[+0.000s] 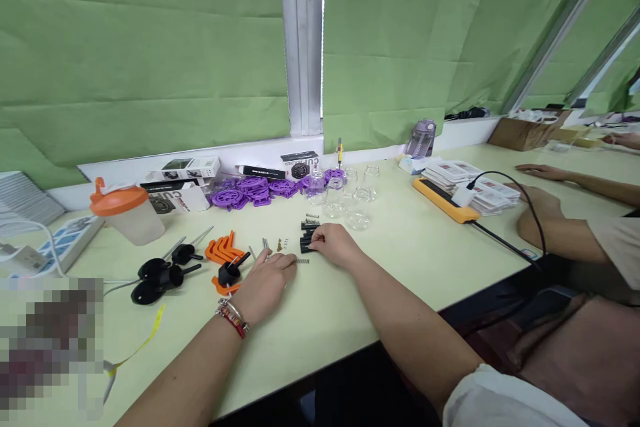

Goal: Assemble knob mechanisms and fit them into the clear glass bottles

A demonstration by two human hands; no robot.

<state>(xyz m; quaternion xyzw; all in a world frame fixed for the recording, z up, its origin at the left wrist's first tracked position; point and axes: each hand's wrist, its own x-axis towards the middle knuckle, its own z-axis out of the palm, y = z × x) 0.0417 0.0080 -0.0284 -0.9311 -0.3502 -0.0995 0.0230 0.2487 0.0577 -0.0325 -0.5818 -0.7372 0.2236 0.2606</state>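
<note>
My right hand [336, 244] has its thumb and fingertips closed on one of several short black plastic parts [306, 244] lying together on the table. My left hand [266, 285] rests low on the table with its fingers stretched out, close to a small coil spring [302, 261] and some silvery metal pins [265, 245]. More springs [312, 219] lie behind the black parts. Tiny brass-coloured pieces [279, 245] sit between the hands. Left of my left hand are a black part with a handle [230, 273] and stacked orange plastic pieces [223, 249].
Purple plastic parts [255, 189], boxes [180, 196] and clear glass jars [345, 195] line the back. An orange-lidded cup [131, 217] and black grinder-like parts [159, 279] stand left. On the right are a yellow power strip [443, 201], printed leaflets [467, 181] and another person's arm [560, 225].
</note>
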